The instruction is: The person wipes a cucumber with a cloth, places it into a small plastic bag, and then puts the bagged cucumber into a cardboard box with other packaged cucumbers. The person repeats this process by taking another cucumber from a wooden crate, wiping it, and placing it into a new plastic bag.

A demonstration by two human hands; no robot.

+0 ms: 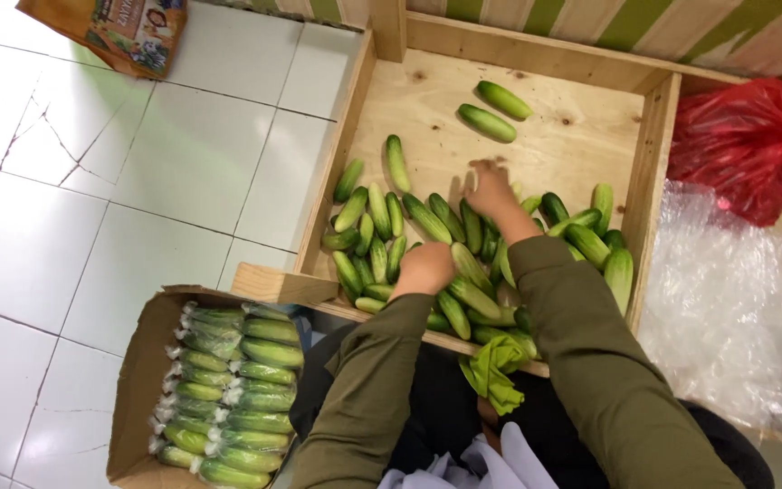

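A wooden crate [652, 154] holds a heap of loose green cucumbers [368, 226] along its near side. Two more cucumbers [487, 122] lie apart near the far wall. My left hand [425, 268] rests fingers-down on the pile near the crate's front edge; I cannot tell whether it grips one. My right hand [491, 190] reaches further in and lies on cucumbers in the middle of the heap, fingers spread. Both arms wear olive sleeves.
A cardboard box [134, 389] at lower left holds several plastic-wrapped cucumbers [237, 380]. A green cloth [492, 369] hangs at the crate's front. A red plastic bag [742, 145] and clear plastic sheeting [735, 308] lie to the right. White floor tiles [138, 181] spread left.
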